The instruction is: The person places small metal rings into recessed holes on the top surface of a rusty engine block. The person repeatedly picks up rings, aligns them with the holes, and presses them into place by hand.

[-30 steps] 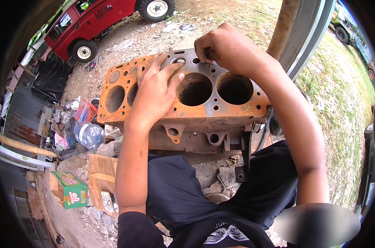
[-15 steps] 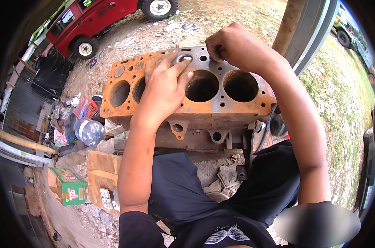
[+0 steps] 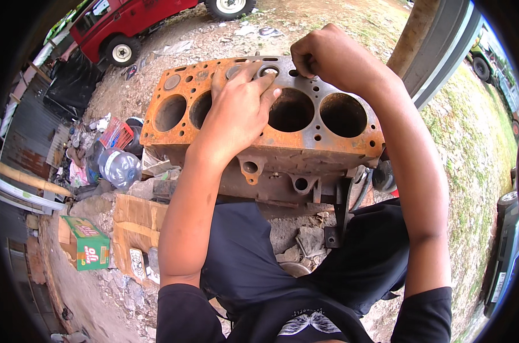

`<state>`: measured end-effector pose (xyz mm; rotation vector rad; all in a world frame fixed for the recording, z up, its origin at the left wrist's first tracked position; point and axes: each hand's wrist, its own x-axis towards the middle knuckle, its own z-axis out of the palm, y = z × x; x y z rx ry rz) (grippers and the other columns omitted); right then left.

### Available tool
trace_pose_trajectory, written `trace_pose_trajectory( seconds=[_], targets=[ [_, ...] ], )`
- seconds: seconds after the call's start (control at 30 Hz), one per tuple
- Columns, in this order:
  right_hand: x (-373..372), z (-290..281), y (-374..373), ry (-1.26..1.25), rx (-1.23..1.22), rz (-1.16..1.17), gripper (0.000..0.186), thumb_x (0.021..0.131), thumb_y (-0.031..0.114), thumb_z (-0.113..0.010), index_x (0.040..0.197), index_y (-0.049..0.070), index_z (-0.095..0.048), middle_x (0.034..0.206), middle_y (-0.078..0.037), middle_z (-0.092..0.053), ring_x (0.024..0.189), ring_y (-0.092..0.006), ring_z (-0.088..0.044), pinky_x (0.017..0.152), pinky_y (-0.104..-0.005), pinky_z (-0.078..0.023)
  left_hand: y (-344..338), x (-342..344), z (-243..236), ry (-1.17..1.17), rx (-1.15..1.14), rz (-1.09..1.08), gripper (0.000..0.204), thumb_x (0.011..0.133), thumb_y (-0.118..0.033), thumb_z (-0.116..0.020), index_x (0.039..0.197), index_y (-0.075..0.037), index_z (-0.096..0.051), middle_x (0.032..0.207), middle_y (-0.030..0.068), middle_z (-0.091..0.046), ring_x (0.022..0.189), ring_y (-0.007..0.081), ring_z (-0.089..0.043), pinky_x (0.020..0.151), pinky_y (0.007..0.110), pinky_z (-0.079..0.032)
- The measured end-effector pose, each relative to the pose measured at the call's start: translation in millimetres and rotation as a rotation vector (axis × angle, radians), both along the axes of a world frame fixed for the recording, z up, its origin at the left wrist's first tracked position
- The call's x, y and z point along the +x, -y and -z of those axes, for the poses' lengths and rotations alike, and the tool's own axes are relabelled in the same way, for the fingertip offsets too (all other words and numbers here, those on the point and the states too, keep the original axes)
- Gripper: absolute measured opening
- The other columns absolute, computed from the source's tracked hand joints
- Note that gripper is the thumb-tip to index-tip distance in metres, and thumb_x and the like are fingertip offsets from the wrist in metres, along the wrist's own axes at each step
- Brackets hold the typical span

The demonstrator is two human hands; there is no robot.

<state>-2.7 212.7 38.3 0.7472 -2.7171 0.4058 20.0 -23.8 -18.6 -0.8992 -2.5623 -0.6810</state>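
A rusty engine block [image 3: 296, 141] lies in front of my knees, its flat top face up. Orange rust covers the left of that face; a greyer, barer patch runs from the middle to the far right. Large round cylinder bores [image 3: 343, 115] and smaller holes cut through it. My left hand [image 3: 242, 108] rests on the top near the middle, fingers spread, partly covering the bores. Over the grey patch near the far edge, my right hand [image 3: 334, 56] is curled with its fingertips down at the surface. Whatever its fingers may grip is hidden.
Left of the block lie a large clear plastic bottle [image 3: 120, 168], a red crate [image 3: 116, 133], a green carton [image 3: 91, 246] and flattened cardboard [image 3: 135, 223]. A post [image 3: 442, 51] stands at the far right. A red vehicle [image 3: 122, 26] is parked beyond on rubble.
The view has shifted, so the block appears a little farther right and higher. My left hand stays at the same spot on it; my right hand has slid slightly left along the grey patch.
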Motion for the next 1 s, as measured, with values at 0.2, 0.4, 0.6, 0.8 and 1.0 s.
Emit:
trace_pose_trajectory(
  seconds=[0.2, 0.4, 0.6, 0.8, 1.0],
  targets=[
    [4.9, -5.0, -4.4, 0.027, 0.062, 0.025, 0.015, 0.080, -0.009, -0.070, 0.077, 0.005, -0.072, 0.074, -0.011, -0.073, 0.072, -0.0309, -0.073, 0.069, -0.0411, -0.058, 3.3, 2.3, 2.5, -0.008, -0.002, -0.001, 0.041, 0.112, -0.028, -0.061, 0.141, -0.001, -0.072, 0.154, 0.0246, -0.062, 0.142, 0.0432, -0.059, 0.121, 0.049, -0.045],
    [9.9, -0.6, -13.7, 0.054, 0.004, 0.019, 0.020, 0.080, -0.014, -0.070, 0.084, 0.005, -0.074, 0.078, -0.011, -0.076, 0.078, -0.0307, -0.076, 0.073, -0.0408, -0.060, -1.3, 1.9, 1.6, -0.001, 0.035, -0.014, 0.043, 0.113, -0.030, -0.060, 0.142, 0.001, -0.070, 0.152, 0.0250, -0.064, 0.142, 0.0434, -0.058, 0.122, 0.048, -0.045],
    [3.3, -5.6, -4.4, 0.077, 0.030, 0.058, 0.015, 0.082, -0.009, -0.070, 0.084, 0.005, -0.073, 0.080, -0.012, -0.076, 0.081, -0.0319, -0.077, 0.077, -0.0413, -0.061, -1.8, -0.7, 3.3, -0.014, 0.005, 0.017, 0.045, 0.114, -0.032, -0.059, 0.142, 0.002, -0.069, 0.151, 0.0245, -0.064, 0.141, 0.0424, -0.059, 0.121, 0.049, -0.045],
    [5.8, -0.5, -14.8, 0.065, -0.011, -0.018, 0.015, 0.084, -0.005, -0.068, 0.079, 0.007, -0.075, 0.075, -0.013, -0.073, 0.076, -0.0310, -0.073, 0.069, -0.0433, -0.058, 7.8, 1.2, -1.7, 0.043, 0.063, 0.011, 0.045, 0.115, -0.033, -0.057, 0.142, 0.000, -0.070, 0.149, 0.0237, -0.066, 0.141, 0.0421, -0.059, 0.120, 0.049, -0.046],
    [-1.9, -3.9, -6.7, 0.102, -0.017, 0.021, 0.014, 0.083, -0.005, -0.069, 0.080, 0.008, -0.075, 0.076, -0.013, -0.074, 0.078, -0.0324, -0.074, 0.070, -0.0431, -0.057, 7.5, -3.8, 7.4, -0.003, 0.048, 0.018, 0.044, 0.115, -0.034, -0.056, 0.141, -0.001, -0.071, 0.149, 0.0233, -0.066, 0.141, 0.0422, -0.059, 0.121, 0.049, -0.044]
  ],
)
